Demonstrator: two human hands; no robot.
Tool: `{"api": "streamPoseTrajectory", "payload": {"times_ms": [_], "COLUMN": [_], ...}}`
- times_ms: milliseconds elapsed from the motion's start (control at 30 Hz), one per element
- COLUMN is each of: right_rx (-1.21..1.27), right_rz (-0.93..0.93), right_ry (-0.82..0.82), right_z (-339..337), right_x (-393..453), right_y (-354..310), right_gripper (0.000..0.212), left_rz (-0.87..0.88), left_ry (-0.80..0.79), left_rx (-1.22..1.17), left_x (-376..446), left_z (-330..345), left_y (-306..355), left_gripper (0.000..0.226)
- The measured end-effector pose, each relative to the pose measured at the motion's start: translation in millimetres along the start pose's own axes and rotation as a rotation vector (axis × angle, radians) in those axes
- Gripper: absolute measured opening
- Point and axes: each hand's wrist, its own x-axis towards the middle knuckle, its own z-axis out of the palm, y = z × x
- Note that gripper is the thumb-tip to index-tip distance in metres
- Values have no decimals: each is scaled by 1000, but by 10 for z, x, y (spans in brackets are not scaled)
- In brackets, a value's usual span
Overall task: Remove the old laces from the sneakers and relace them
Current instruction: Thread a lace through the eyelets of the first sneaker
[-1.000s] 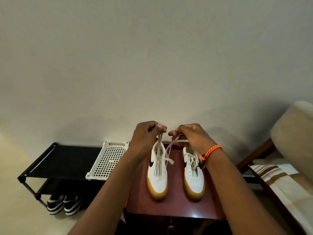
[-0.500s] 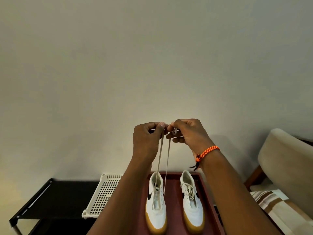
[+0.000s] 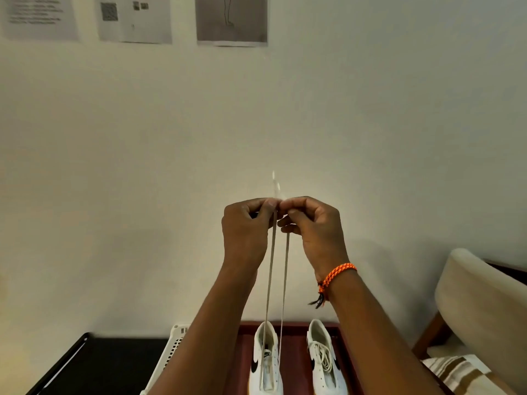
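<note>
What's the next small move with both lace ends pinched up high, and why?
Probably keep drawing upward until the loop slips out of the left sneaker. Left hand and right hand pinch the two lace ends together, both strands run taut down into that shoe, so it is still threaded. The right sneaker is still laced.

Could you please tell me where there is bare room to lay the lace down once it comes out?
Bare patches: the red tabletop strip between the left sneaker and right sneaker, and the black shelf top left of the white basket. The strip is narrow.
</note>
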Motion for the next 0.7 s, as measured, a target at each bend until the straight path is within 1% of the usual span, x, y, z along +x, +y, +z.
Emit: {"api": "streamPoseTrajectory", "payload": {"times_ms": [67,133,200,267,367,400,467,567,633,700], "right_rx": [-41,-3,25,3,14,22,23,25,31,36], "right_rz": [-74,-74,-39,-7,37,42,27,2,-9,-28], "right_ry": [34,60,84,94,84,87,92,63,45,48], "right_z": [14,19,20,16,-9,-18,-28,-14,2,27], "right_x": [32,72,109,130,133,137,146,148,164,203], "right_y": [10,-24,-57,-72,-91,-97,-112,-155,-179,-206], "right_gripper": [18,14,20,23,16,15,13,12,9,7], "left_rz": [25,40,57,59,25,16,6,11,0,-11], "left_ry": [28,60,101,130,126,119,121,141,140,133], "left_rx": [4,2,-6,-44,-92,-92,-87,-92,-99,-106], "left_x": [43,71,91,120,138,138,130,120,133,160], "left_z": [21,42,40,12,-10,-5,12,23,30,34], "left_y": [22,48,79,104,137,149,170,171,166,167], "left_gripper": [16,12,12,16,31,30,19,9,6,9]}}
